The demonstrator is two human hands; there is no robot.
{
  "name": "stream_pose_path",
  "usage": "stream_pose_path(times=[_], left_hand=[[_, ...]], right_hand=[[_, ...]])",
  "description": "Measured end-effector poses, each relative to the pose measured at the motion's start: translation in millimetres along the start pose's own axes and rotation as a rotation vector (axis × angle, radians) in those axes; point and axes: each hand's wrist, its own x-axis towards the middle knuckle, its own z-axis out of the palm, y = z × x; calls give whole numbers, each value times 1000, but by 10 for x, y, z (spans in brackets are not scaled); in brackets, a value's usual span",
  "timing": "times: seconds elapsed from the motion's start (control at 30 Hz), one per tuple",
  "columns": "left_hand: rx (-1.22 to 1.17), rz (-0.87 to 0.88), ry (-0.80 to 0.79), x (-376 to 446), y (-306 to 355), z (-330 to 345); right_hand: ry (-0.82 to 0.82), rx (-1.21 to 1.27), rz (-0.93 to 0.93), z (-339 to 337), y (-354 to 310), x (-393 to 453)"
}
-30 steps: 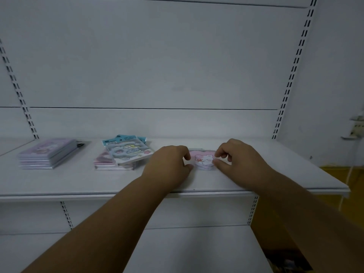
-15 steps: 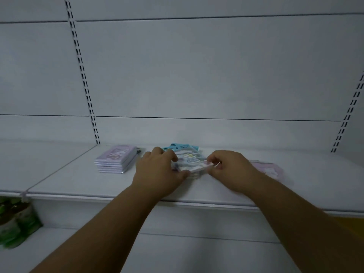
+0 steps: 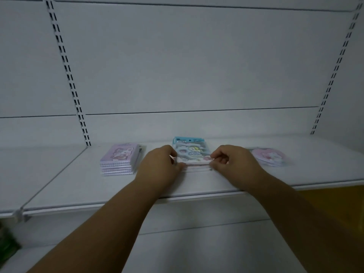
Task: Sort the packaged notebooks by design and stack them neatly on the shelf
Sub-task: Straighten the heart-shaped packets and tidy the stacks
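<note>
Three groups of packaged notebooks lie on the white shelf (image 3: 82,186). In the middle is a small stack topped by a blue-headed notebook pack (image 3: 190,149) over pink ones. My left hand (image 3: 160,166) pinches the stack's left front corner. My right hand (image 3: 234,163) pinches its right front corner. To the left stands a neat pile of lilac bunny notebooks (image 3: 119,159). To the right lies a pile of pink round-cornered notebooks (image 3: 270,156). Both hands hide the middle stack's side edges.
White back panels and slotted uprights (image 3: 68,73) rise behind the shelf. The shelf's front edge (image 3: 137,201) runs under my forearms. A lower shelf holds green packets (image 3: 6,247) at the far left. Yellow floor (image 3: 334,196) shows at the right.
My hands left the pink pile on the right and moved to the middle stack, gripping its front corners. The stack now lies squarer to the shelf edge, and my view swung left.
</note>
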Motion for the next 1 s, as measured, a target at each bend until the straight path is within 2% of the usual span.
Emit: stream_pose_path(times=[0.33,0.53,0.83,1.0], left_hand=[[-57,-21,23,48,-42,-14],[-36,20,43,22,-104,1],[-82,-12,44,37,-140,35],[-125,-13,38,36,-154,35]], right_hand=[[9,29,32,57,20,63],[70,37,38,76,33,62],[30,107,23,90,72,44],[61,104,18,95,75,31]])
